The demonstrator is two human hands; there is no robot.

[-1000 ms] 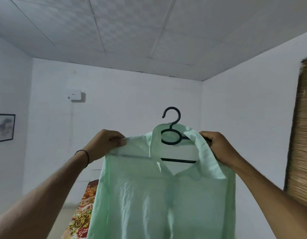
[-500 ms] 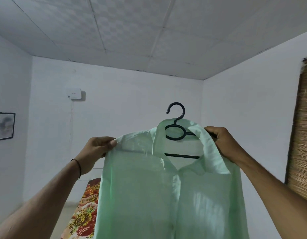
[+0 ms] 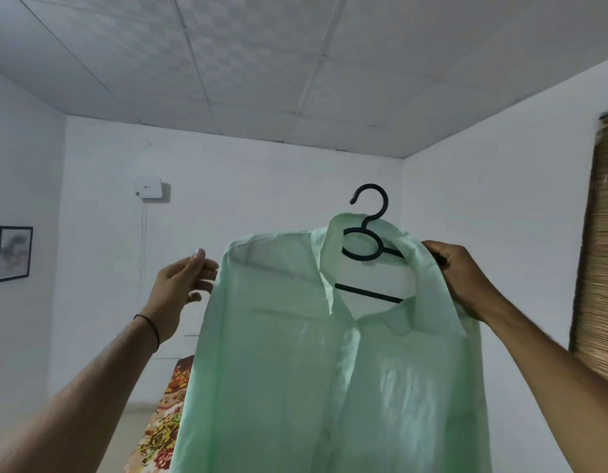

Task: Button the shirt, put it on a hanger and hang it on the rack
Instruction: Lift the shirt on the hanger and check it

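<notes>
Under a tiled ceiling (white walls), right hand grips the shirt; left hand hovers slack-fingered beside it.

No legible text, wall box logo blurred

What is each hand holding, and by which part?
The right hand grips the green shirt at its shoulder beside the collar, over an arm of the hanger. The left hand is open beside the other shoulder, holding nothing.
</notes>
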